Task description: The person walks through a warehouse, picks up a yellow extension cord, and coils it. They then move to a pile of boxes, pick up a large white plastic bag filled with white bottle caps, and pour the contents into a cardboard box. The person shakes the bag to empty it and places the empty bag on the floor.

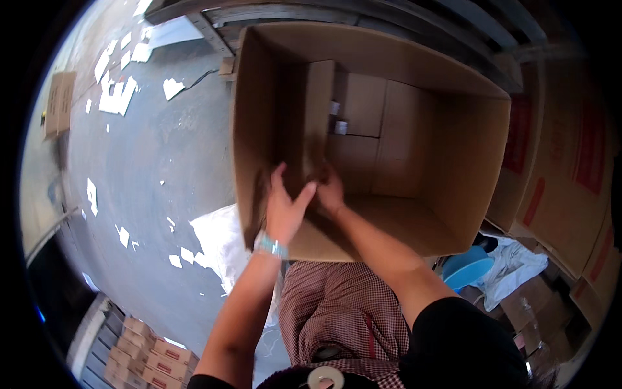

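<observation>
A large open cardboard box (453,142) stands before me, and both my hands reach over its near wall. Inside, toward its left side, runs a narrow upright cardboard piece (319,104); whether it is a divider or a smaller carton I cannot tell. My right hand (332,191) is at the near end of that piece, its fingers curled on it and partly in shadow. Just left of it, my left hand (285,206) is open with thumb and fingers apart, holding nothing. Small white items (340,127) lie on the box's bottom, too small to name.
A wooden pallet (291,14) lies behind the box. Large cartons (557,162) stand on the right, with a blue basin (468,267) near them. A white sack (220,240) sits left of the box. Paper scraps (120,97) litter the floor; small cartons (162,363) are stacked lower left.
</observation>
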`<action>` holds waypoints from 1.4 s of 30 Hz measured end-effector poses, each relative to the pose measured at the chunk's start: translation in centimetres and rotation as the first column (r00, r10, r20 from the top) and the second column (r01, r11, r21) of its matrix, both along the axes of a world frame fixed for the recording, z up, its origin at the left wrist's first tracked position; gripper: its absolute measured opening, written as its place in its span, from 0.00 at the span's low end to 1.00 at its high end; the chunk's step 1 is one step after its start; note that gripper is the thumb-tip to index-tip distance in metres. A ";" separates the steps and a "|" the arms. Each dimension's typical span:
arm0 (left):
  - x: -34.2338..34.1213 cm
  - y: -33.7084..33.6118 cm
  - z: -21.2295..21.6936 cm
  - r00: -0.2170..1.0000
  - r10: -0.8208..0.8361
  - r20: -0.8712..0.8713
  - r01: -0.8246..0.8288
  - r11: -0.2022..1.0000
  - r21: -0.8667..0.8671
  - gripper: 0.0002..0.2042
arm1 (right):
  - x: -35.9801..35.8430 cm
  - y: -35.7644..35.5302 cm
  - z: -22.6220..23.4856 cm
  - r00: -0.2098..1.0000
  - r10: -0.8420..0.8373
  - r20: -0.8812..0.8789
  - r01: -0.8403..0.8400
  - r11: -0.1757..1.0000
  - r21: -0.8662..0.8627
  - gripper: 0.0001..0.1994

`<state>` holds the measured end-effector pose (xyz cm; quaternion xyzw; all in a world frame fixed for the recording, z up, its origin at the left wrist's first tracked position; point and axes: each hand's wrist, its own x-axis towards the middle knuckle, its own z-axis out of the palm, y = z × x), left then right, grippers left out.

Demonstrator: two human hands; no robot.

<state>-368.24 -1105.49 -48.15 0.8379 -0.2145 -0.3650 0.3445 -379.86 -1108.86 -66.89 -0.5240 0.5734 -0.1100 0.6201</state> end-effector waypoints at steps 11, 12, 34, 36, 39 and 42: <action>9.6 -2.0 -16.1 0.867 -0.482 0.122 0.322 0.731 0.602 0.38 | -0.6 -4.8 2.1 0.754 0.651 -0.093 -0.622 0.660 -0.422 0.26; 10.2 -0.9 -16.3 0.869 -0.474 0.137 0.334 0.769 0.545 0.36 | -0.2 -6.7 1.9 0.801 0.545 -0.248 -0.596 0.691 -0.408 0.25; 13.6 0.4 -15.2 0.905 -0.421 -0.067 0.415 0.834 0.363 0.34 | 8.4 3.0 -6.6 0.098 0.933 -0.346 -0.975 0.021 -0.222 0.36; 13.6 0.8 -15.9 0.887 -0.461 0.030 0.425 0.839 0.340 0.28 | 9.6 4.8 -6.0 0.107 0.933 -0.342 -0.989 0.064 -0.135 0.29; 13.0 -0.2 -14.8 0.887 -0.462 -0.014 0.435 0.825 0.361 0.25 | 9.5 6.5 -7.5 0.244 0.924 -0.295 -0.962 0.193 -0.192 0.27; 13.2 0.5 -15.1 0.889 -0.454 0.049 0.412 0.843 0.346 0.24 | 11.3 6.2 -6.5 0.173 0.891 -0.420 -0.981 0.118 -0.155 0.25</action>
